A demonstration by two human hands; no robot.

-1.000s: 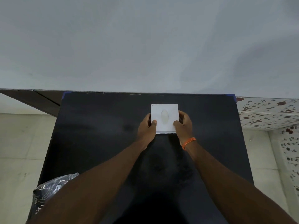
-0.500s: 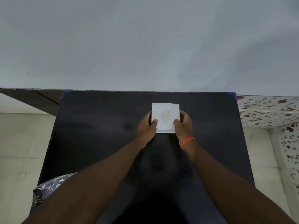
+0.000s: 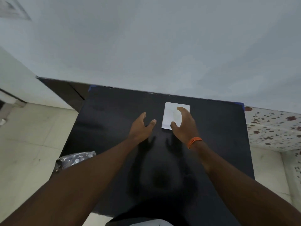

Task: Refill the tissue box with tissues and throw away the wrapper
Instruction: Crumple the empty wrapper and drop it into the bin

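A square white tissue box (image 3: 171,115) lies flat on the black table (image 3: 114,121), near its far edge. My right hand (image 3: 184,124) hovers over the box's right half with fingers spread, holding nothing; it wears an orange wrist band. My left hand (image 3: 141,126) is open to the left of the box, apart from it. A crumpled silvery plastic wrapper (image 3: 74,159) sits at the table's left edge, partly hidden behind my left forearm.
A plain pale wall rises just behind the table. Light floor tiles lie to the left, and a flower-patterned surface (image 3: 273,128) lies to the right of the table. A dark ledge (image 3: 65,90) runs along the wall on the left.
Both hands have let go of the tissue box and lifted off it with fingers spread. The left hand moved left, away from the box. The view has turned to the left.
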